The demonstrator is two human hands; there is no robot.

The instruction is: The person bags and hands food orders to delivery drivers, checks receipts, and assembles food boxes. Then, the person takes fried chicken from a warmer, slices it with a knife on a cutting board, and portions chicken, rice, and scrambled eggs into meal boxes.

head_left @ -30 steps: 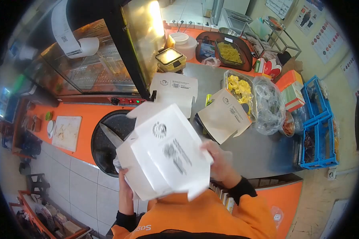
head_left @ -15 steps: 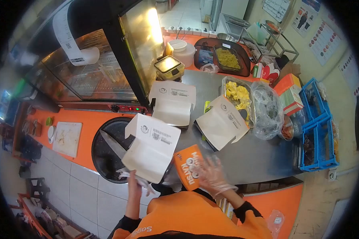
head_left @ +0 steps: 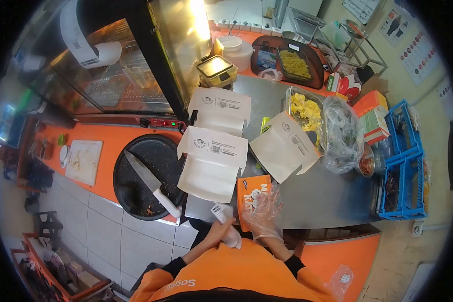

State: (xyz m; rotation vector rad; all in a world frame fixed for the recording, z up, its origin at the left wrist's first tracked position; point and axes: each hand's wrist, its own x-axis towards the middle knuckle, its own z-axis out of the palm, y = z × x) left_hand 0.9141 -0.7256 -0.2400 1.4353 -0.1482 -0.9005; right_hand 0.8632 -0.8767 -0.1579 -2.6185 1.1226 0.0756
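Observation:
My left hand (head_left: 220, 232) is closed on a curled white paper slip (head_left: 221, 213) near the counter's front edge. My right hand (head_left: 262, 217), in a clear plastic glove, grips an orange printed box (head_left: 250, 195) at its right side. Just above my left hand an open white box (head_left: 212, 166) lies with its lid folded back. Behind it stands a second open white box (head_left: 219, 110). To the right a third open box (head_left: 286, 145) sits tilted beside the tray of yellow food (head_left: 307, 115).
A large knife (head_left: 148, 177) rests on a round black pan (head_left: 131, 201) at left, by a white cutting board (head_left: 83, 162). A glass heated cabinet (head_left: 121, 75) stands behind. Blue baskets (head_left: 402, 186) and a clear plastic bag (head_left: 343, 132) are at right.
The front white box has moved right and back onto the steel counter, out of my left hand. My left hand has moved right with the paper slip. The orange box has shifted right.

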